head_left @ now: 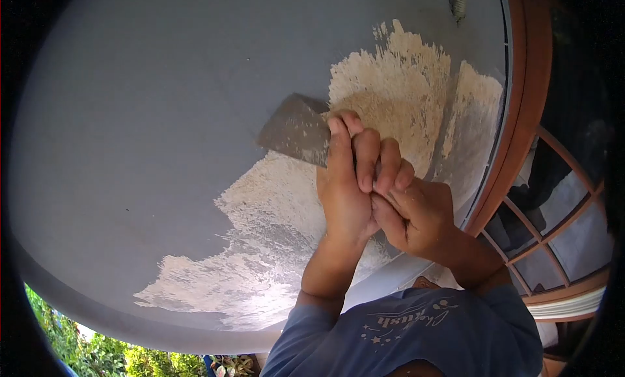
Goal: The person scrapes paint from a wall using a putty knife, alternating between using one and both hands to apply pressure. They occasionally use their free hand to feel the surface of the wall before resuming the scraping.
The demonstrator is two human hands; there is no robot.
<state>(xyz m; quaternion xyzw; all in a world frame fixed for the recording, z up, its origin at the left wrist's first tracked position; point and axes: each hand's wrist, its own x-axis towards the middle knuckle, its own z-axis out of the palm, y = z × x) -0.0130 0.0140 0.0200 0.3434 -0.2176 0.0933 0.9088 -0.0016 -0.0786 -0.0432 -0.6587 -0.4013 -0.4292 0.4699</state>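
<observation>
Overhead, a grey painted ceiling (150, 117) fills most of the head view, with a wide pale patch of bare plaster (390, 97) where the paint is off. A flat metal scraper (296, 128) lies with its blade against that ceiling, at the edge where grey paint meets the pale patch; the blade points to the left of the picture and its handle is hidden inside the hands.

Both hands are clenched on the scraper. The left hand (345, 182) wraps the handle just behind the blade, its fingers (355, 146) curled over the top and its forearm running down toward the bottom of the picture. The right hand (416, 214) sits just beside it and touching it, closed around the lower end of the handle.

A second pale scraped area (260, 260) spreads below and to the left of the hands, ragged at its rim. A blue sleeve and shirt (416, 331) show at the bottom. To the right, a brown wooden frame (530, 84) borders the ceiling, with window bars (553, 201) beyond it. Green leaves (97, 357) show at the lower left.
</observation>
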